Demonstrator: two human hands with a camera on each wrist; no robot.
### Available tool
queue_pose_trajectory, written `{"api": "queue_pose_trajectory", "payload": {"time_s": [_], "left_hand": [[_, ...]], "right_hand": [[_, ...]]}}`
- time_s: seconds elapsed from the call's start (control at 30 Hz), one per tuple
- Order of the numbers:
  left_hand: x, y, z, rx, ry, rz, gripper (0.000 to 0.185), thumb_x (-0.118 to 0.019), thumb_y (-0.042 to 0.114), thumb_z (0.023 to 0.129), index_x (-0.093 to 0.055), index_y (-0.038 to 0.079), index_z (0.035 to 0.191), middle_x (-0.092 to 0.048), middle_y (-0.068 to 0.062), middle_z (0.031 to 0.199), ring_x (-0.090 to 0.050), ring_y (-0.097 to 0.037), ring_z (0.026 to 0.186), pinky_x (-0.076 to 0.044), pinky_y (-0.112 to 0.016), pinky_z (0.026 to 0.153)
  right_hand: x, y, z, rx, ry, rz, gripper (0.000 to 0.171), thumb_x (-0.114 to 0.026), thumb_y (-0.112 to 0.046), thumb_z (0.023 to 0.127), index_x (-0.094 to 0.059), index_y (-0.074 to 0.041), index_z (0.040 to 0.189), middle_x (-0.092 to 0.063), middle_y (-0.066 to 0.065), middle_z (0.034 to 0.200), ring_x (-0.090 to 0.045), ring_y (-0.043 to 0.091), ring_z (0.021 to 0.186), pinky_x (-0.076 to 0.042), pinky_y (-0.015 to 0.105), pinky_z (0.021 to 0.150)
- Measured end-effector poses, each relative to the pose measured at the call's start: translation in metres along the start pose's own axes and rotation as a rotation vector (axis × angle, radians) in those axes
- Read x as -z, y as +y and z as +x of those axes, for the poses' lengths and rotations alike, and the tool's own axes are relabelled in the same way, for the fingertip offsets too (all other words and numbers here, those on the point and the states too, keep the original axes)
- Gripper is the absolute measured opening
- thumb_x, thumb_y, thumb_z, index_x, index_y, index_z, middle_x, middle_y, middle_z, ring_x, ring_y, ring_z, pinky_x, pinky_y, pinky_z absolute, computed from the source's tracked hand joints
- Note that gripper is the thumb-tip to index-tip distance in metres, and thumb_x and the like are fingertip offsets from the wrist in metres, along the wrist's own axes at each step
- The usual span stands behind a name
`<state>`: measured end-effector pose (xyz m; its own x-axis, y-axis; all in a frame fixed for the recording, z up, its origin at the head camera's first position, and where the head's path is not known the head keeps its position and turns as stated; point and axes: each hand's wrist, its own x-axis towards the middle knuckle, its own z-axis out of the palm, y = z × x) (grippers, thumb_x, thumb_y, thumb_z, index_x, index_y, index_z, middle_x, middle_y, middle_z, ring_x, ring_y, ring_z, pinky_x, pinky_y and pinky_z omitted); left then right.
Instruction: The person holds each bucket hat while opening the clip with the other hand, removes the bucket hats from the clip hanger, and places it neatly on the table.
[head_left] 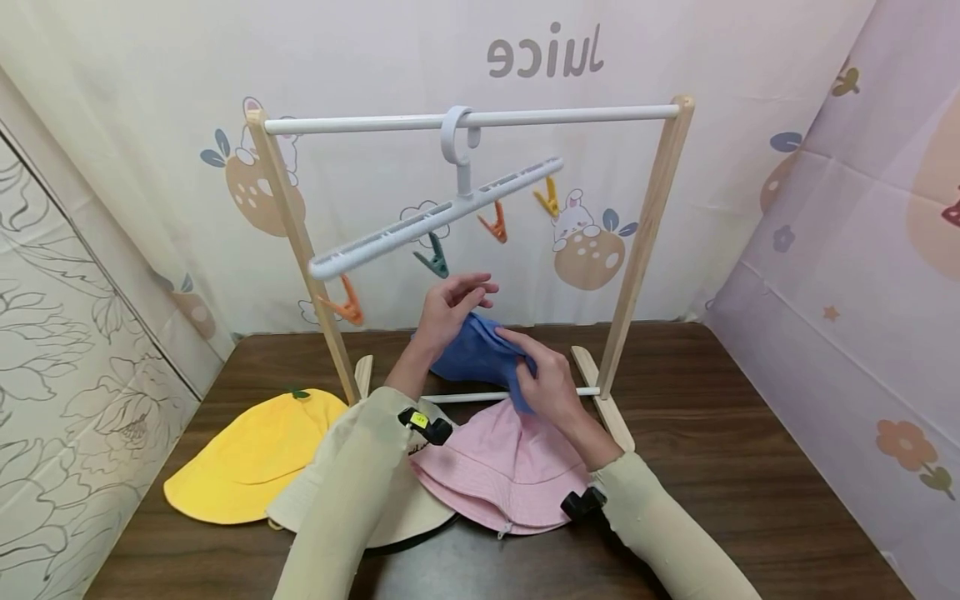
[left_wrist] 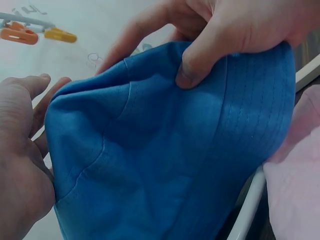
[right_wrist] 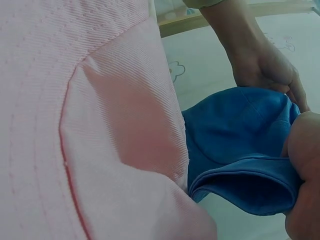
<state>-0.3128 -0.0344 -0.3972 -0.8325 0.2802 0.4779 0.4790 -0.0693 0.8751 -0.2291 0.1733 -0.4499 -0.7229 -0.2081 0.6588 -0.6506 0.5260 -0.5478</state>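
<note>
A blue bucket hat (head_left: 468, 354) is held up in front of the hanger rack, over the pink hat (head_left: 525, 467). My right hand (head_left: 551, 379) pinches it near the brim, the thumb (left_wrist: 192, 70) pressing on the outer cloth in the left wrist view. At the crown end is my left hand (head_left: 450, 310), its palm beside the cloth and its fingers loosely extended, partly hidden behind the hat. In the right wrist view the brim opening (right_wrist: 250, 190) faces the camera. Above the hands a green clip (head_left: 435, 258) hangs from the white hanger (head_left: 420, 225).
The hanger hooks on the white top bar (head_left: 360, 124) of a wooden rack (head_left: 648, 242), tilted down to the left. Orange clips (head_left: 350, 304) and a yellow clip (head_left: 551, 198) also hang from it. A yellow hat (head_left: 262, 458) and a cream hat (head_left: 405, 508) lie on the dark table (head_left: 720, 467).
</note>
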Motion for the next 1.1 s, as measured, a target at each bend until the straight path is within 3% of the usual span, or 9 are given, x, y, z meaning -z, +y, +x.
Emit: {"api": "queue_pose_trajectory", "payload": {"time_s": [0.1, 0.2, 0.27, 0.5, 0.67, 0.77, 0.9, 1.1], "left_hand": [[0.003, 0.000, -0.002, 0.014, -0.001, 0.034, 0.035, -0.058, 0.003, 0.116, -0.065, -0.011, 0.147, -0.075, -0.035, 0.137, -0.077, -0.001, 0.098, -0.065, -0.031, 0.105], [0.005, -0.001, -0.004, 0.027, -0.004, 0.045, 0.036, -0.058, 0.005, 0.116, -0.065, -0.010, 0.147, -0.076, -0.034, 0.137, -0.078, -0.003, 0.100, -0.065, -0.031, 0.105], [0.006, -0.001, -0.005, 0.027, -0.004, 0.052, 0.035, -0.058, 0.005, 0.116, -0.066, -0.010, 0.147, -0.076, -0.034, 0.137, -0.078, -0.006, 0.100, -0.065, -0.029, 0.105], [0.008, -0.003, -0.006, -0.001, -0.003, 0.091, 0.032, -0.059, 0.001, 0.115, -0.067, -0.013, 0.143, -0.076, -0.037, 0.133, -0.079, -0.049, 0.109, -0.064, -0.058, 0.107], [0.012, -0.004, -0.009, 0.014, -0.004, 0.117, 0.033, -0.060, 0.003, 0.115, -0.067, -0.013, 0.143, -0.077, -0.036, 0.132, -0.078, -0.052, 0.112, -0.068, -0.034, 0.100], [0.014, -0.006, -0.011, 0.023, -0.008, 0.124, 0.034, -0.060, 0.004, 0.115, -0.067, -0.013, 0.143, -0.077, -0.035, 0.133, -0.079, -0.050, 0.113, -0.066, -0.023, 0.097], [0.018, -0.009, -0.013, 0.032, -0.011, 0.122, 0.034, -0.059, 0.004, 0.115, -0.067, -0.013, 0.144, -0.077, -0.035, 0.133, -0.078, -0.051, 0.115, -0.065, -0.021, 0.097], [0.020, -0.006, -0.018, 0.056, -0.014, 0.139, 0.033, -0.060, 0.004, 0.115, -0.069, -0.008, 0.144, -0.078, -0.033, 0.134, -0.077, -0.055, 0.117, -0.063, -0.018, 0.095]], "right_hand": [[0.000, 0.000, 0.000, 0.011, 0.008, 0.007, 0.061, -0.058, 0.015, 0.099, -0.074, -0.016, 0.149, -0.079, 0.016, 0.143, -0.050, 0.018, 0.069, -0.040, 0.028, 0.063], [0.001, 0.000, 0.000, 0.009, 0.011, 0.018, 0.061, -0.058, 0.015, 0.099, -0.074, -0.016, 0.149, -0.080, 0.016, 0.143, -0.047, 0.019, 0.066, -0.039, 0.027, 0.063], [0.001, 0.000, 0.000, 0.010, 0.015, 0.023, 0.061, -0.058, 0.015, 0.099, -0.074, -0.016, 0.149, -0.080, 0.016, 0.143, -0.052, 0.020, 0.070, -0.039, 0.027, 0.065], [0.001, 0.000, 0.000, 0.052, 0.045, 0.032, 0.062, -0.059, 0.019, 0.096, -0.076, -0.014, 0.146, -0.081, 0.017, 0.139, -0.066, 0.027, 0.086, -0.042, 0.025, 0.071], [0.003, -0.001, 0.000, 0.057, 0.049, 0.041, 0.061, -0.058, 0.018, 0.097, -0.076, -0.014, 0.145, -0.081, 0.017, 0.139, -0.068, 0.028, 0.092, -0.041, 0.021, 0.073], [0.004, -0.003, 0.001, 0.054, 0.046, 0.041, 0.060, -0.058, 0.018, 0.097, -0.076, -0.013, 0.145, -0.081, 0.016, 0.139, -0.070, 0.029, 0.098, -0.042, 0.017, 0.081], [0.004, -0.004, 0.000, 0.068, 0.048, 0.042, 0.060, -0.057, 0.018, 0.097, -0.077, -0.012, 0.145, -0.081, 0.016, 0.138, -0.076, 0.029, 0.110, -0.043, 0.014, 0.090], [0.005, -0.006, 0.000, 0.077, 0.038, 0.050, 0.060, -0.057, 0.019, 0.097, -0.077, -0.011, 0.144, -0.082, 0.015, 0.138, -0.077, 0.029, 0.115, -0.042, 0.014, 0.090]]}}
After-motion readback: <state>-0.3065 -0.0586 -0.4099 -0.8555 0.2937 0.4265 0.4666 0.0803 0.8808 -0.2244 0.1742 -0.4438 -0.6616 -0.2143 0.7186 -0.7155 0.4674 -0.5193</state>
